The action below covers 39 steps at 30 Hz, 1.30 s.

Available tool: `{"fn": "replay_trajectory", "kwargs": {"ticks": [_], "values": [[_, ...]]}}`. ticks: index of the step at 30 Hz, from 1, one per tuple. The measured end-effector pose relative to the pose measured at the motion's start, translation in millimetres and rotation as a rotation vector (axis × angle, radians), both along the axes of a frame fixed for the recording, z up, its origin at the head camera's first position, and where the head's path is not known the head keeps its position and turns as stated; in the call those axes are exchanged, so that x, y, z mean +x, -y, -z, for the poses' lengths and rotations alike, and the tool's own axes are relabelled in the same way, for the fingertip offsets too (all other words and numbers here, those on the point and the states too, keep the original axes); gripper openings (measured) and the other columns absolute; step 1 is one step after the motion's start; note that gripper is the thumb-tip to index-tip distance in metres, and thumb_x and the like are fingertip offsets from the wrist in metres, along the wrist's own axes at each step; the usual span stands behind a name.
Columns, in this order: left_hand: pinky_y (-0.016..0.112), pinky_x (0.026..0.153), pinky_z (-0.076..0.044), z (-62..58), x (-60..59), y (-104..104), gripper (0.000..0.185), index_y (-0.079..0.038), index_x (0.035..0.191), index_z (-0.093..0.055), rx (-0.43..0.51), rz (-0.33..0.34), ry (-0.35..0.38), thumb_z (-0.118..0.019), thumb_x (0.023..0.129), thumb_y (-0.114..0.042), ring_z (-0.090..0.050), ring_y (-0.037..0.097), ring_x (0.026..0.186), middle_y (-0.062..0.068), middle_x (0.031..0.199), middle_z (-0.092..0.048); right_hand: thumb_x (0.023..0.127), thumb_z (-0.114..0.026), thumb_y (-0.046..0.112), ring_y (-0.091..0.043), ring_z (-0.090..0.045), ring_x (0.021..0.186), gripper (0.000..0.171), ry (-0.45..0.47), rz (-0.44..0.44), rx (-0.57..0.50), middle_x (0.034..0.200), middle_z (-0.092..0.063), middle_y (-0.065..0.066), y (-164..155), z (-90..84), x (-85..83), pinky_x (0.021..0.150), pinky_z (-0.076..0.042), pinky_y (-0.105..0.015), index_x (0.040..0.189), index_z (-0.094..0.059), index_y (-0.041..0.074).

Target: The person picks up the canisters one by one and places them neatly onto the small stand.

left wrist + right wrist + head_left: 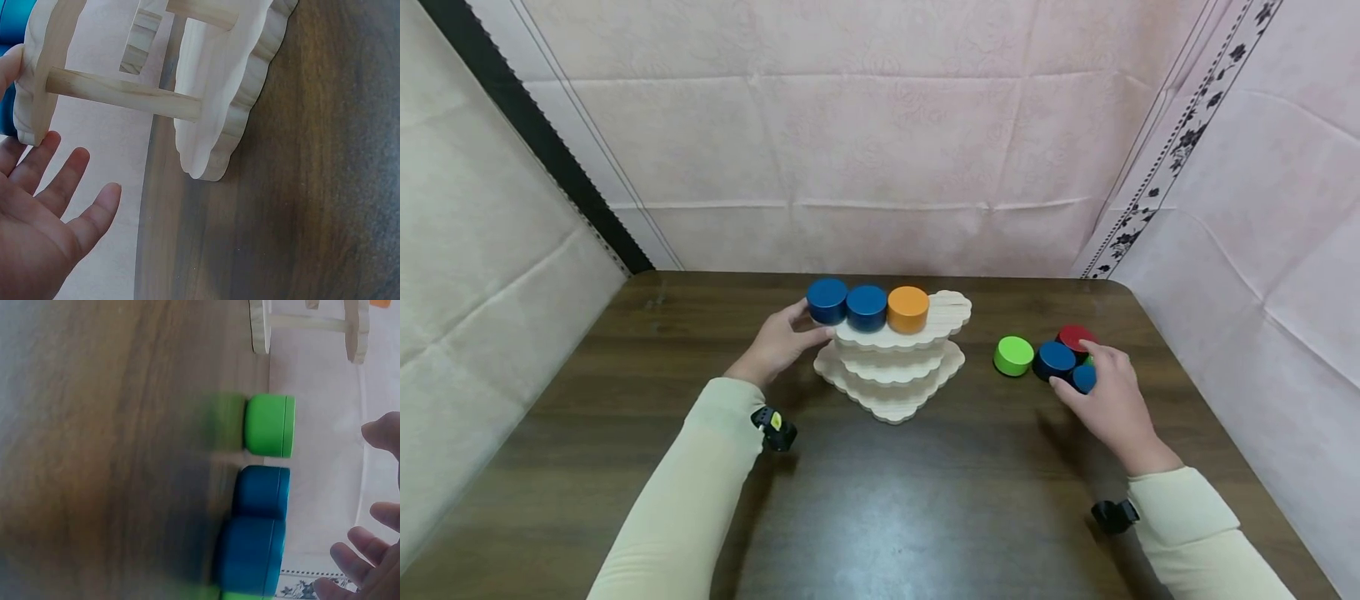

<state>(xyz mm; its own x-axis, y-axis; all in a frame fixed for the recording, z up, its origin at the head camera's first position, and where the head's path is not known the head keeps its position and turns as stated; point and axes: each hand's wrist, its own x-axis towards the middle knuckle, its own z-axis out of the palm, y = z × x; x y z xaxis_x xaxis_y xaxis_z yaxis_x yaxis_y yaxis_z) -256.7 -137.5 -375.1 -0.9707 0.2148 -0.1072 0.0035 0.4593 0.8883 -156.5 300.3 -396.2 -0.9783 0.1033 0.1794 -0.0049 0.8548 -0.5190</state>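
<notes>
Three cylinders (867, 307) sit on the top tier of the wooden stand (891, 367) on the counter (925, 500), so while your left hand (778, 343) steadies its edge with relaxed, open fingers and your right hand (1108, 400) reaches with loosely open fingers over the loose blue cylinder (1056, 360), a small push could probably tip the stand.

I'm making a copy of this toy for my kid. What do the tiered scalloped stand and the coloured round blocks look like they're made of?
The pale tiered scalloped stand looks like unfinished light wood: visible grain and bare dowel rods between its tiers. The round blocks, such as the orange cylinder and green cylinder, have an opaque, smooth coat with a soft sheen; likely painted wood, though plastic is possible.
</notes>
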Motion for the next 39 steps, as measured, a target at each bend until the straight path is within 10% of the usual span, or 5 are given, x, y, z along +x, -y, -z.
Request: {"fn": "replay_trajectory", "kwargs": {"ticks": [39], "values": [[0.059,0.109,-0.03,-0.2,-0.9,1.1,0.081,-0.02,0.155,-0.023,-0.017,0.004,-0.001,-0.067,0.09,-0.04,-0.034,0.031,0.139,0.009,0.15,-0.041,0.09,-0.064,0.043,-0.053,-0.028,0.119,0.09,0.233,0.163,-0.155,0.132,-0.03,-0.04,-30.6,28.1,-3.1,0.093,-0.04,-0.065,0.139,-0.023,-0.02]]}}
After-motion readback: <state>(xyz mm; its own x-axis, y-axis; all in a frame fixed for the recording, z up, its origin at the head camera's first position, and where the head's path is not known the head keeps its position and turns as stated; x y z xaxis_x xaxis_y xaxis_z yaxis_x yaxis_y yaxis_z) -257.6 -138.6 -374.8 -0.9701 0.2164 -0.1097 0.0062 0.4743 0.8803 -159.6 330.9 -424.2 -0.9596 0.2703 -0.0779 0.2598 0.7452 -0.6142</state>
